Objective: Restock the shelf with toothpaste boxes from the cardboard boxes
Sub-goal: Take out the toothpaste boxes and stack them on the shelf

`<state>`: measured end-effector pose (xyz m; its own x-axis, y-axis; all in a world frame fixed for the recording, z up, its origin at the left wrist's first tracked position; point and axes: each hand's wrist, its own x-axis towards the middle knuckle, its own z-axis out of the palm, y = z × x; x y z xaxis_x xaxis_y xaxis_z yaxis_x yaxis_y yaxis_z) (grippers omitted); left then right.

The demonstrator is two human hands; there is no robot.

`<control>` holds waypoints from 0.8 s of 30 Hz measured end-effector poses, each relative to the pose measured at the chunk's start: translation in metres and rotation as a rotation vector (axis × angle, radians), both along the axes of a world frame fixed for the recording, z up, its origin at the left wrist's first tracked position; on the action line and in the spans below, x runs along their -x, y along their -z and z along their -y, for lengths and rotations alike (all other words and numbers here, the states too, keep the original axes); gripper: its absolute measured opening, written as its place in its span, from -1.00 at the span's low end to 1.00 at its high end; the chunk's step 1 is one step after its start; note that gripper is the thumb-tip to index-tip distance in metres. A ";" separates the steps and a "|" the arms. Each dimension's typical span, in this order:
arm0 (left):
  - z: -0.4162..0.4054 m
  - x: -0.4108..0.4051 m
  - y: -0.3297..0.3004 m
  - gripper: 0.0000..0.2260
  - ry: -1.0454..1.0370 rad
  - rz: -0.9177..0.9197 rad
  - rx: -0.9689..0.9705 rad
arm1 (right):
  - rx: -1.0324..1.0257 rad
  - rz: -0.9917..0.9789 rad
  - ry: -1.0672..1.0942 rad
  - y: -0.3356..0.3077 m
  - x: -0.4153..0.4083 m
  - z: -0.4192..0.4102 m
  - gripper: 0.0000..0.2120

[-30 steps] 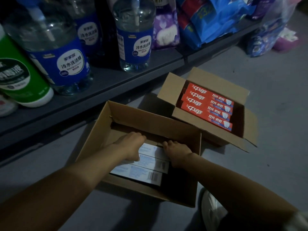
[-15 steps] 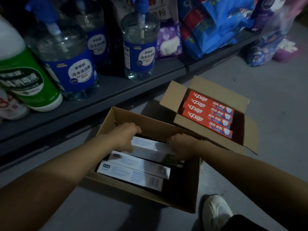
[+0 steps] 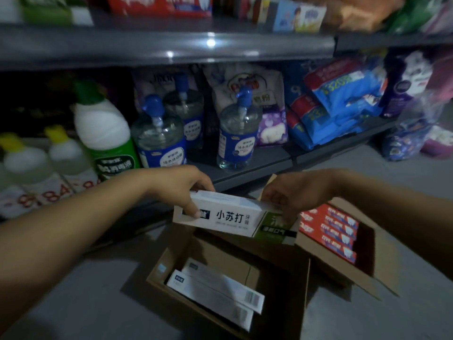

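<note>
1. Near cardboard box [image 3: 297, 285], open on the grey floor [image 3: 73, 303], is the landmark. Inside it two white toothpaste boxes [image 3: 220, 289] lie flat against its near-left wall, side by side, barcode ends pointing to the right.
2. Held white toothpaste box [image 3: 220, 217] hangs in the air directly above the landmark's far edge, long axis running left to right, right end a little lower. Black characters show on the front face; the right end is green.
3. Left hand [image 3: 181, 190] grips that box at its left end: thumb on the front face, fingers curled over the top edge.
4. Right hand [image 3: 289, 195] grips the right end, fingers wrapped over the top and down onto the green panel. Both hands are clamped on the same box.
5. Second cardboard box [image 3: 367, 278] sits just beyond and right of the landmark, touching it, flaps open. Red toothpaste boxes [image 3: 331, 229] lie in it in a row, printed faces up.
6. Lower shelf [image 3: 257, 165] runs beyond the landmark. On it stand clear pump bottles [image 3: 235, 136] with blue labels, a green-and-white bottle [image 3: 105, 136] to their left, and blue packs [image 3: 338, 106] to their right.
7. Upper shelf [image 3: 147, 45] lies farther and higher; goods on it are blurred.
</note>
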<state>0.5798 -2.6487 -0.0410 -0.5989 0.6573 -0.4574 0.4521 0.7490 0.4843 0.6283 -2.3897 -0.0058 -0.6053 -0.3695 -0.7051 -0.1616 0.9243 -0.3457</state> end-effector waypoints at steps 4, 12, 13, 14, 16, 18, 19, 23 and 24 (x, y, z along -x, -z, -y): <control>0.028 -0.004 -0.067 -0.59 -0.068 -0.038 -0.112 | 0.137 -0.029 -0.005 -0.063 0.014 0.006 -0.65; 0.098 -0.036 -0.199 -0.62 -0.335 -0.172 -0.270 | 0.406 -0.186 -0.109 -0.180 0.044 0.045 -0.57; 0.108 -0.042 -0.215 -0.61 -0.367 -0.206 -0.270 | 0.439 -0.225 -0.127 -0.194 0.046 0.052 -0.58; 0.119 -0.048 -0.230 -0.60 -0.399 -0.245 -0.271 | 0.473 -0.272 -0.148 -0.207 0.048 0.062 -0.61; 0.141 -0.058 -0.256 -0.57 -0.492 -0.315 -0.293 | 0.541 -0.351 -0.180 -0.231 0.051 0.083 -0.67; 0.162 -0.067 -0.274 -0.60 -0.602 -0.345 -0.325 | 0.590 -0.392 -0.211 -0.247 0.056 0.104 -0.72; 0.171 -0.069 -0.279 -0.62 -0.640 -0.359 -0.334 | 0.604 -0.407 -0.225 -0.252 0.060 0.115 -0.73; 0.202 -0.073 -0.286 -0.64 -0.719 -0.421 -0.324 | 0.620 -0.438 -0.258 -0.264 0.075 0.153 -0.75; 0.209 -0.072 -0.286 -0.64 -0.736 -0.429 -0.325 | 0.610 -0.446 -0.265 -0.265 0.077 0.161 -0.74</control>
<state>0.6520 -2.8575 0.2452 -0.9941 0.0995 0.0428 0.1044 0.7758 0.6223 0.5508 -2.5507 0.2592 -0.6204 -0.7830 -0.0449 -0.5913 0.5046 -0.6291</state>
